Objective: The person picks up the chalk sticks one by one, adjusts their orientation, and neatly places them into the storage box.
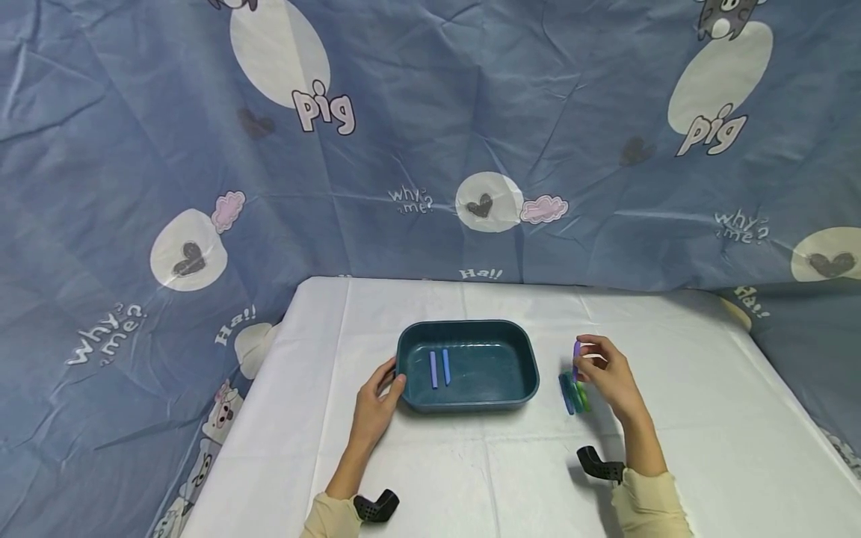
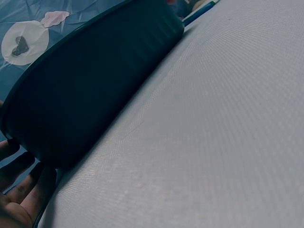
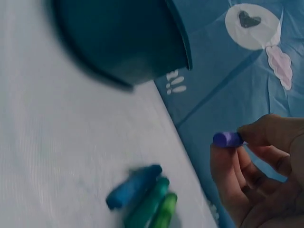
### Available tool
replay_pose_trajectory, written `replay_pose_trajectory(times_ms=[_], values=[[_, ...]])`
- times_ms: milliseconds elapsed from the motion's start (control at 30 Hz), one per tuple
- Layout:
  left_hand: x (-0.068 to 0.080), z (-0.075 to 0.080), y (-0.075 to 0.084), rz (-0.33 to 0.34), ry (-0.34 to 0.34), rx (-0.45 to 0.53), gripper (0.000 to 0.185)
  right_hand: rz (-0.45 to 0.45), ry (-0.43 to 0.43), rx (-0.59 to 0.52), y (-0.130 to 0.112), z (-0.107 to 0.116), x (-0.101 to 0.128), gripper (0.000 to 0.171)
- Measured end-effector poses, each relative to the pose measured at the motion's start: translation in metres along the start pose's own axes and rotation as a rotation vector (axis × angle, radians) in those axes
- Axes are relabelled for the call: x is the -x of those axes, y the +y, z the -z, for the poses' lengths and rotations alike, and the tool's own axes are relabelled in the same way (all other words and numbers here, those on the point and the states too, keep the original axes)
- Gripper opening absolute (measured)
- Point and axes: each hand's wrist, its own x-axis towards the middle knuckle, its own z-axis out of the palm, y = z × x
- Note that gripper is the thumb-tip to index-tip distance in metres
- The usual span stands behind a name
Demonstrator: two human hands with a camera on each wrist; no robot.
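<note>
A dark teal tray [image 1: 521,357] stands on the white table, with two blue crayons [image 1: 439,368] lying in its left half. My left hand [image 1: 377,400] holds the tray's left rim, thumb on the edge; the left wrist view shows the tray wall [image 2: 95,90] and my fingers [image 2: 21,190] under it. My right hand [image 1: 608,373] hovers right of the tray and pinches a purple crayon [image 1: 576,351] between thumb and fingers, also seen as the purple crayon [image 3: 227,139]. Below it on the cloth lie a blue crayon [image 3: 133,186] and two green crayons [image 3: 154,209].
The white tablecloth [image 1: 706,418] covers the table, whose edges fall away left and right. A blue printed curtain [image 1: 430,149] hangs behind and around it. Black wrist camera mounts [image 1: 601,465] sit near both sleeves.
</note>
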Motion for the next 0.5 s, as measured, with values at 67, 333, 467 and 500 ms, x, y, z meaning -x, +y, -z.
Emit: replay_pose_trajectory(times_ms=[67,333,467,500], values=[[0.0,0.0,-0.001,0.0,-0.002,0.003,0.046,0.001,-0.008,-0.041,-0.002,-0.004,-0.002,0.041],[-0.001,0.0,0.002,-0.002,-0.002,0.003,0.045,0.066,-0.04,-0.168,-0.013,-0.021,-0.008,0.04],[0.0,0.001,0.004,0.01,-0.002,0.007,0.046,0.074,-0.075,-0.217,-0.019,-0.03,-0.009,0.043],[0.001,0.001,0.004,0.012,-0.003,0.011,0.046,0.072,-0.082,-0.224,-0.02,-0.032,-0.009,0.043]])
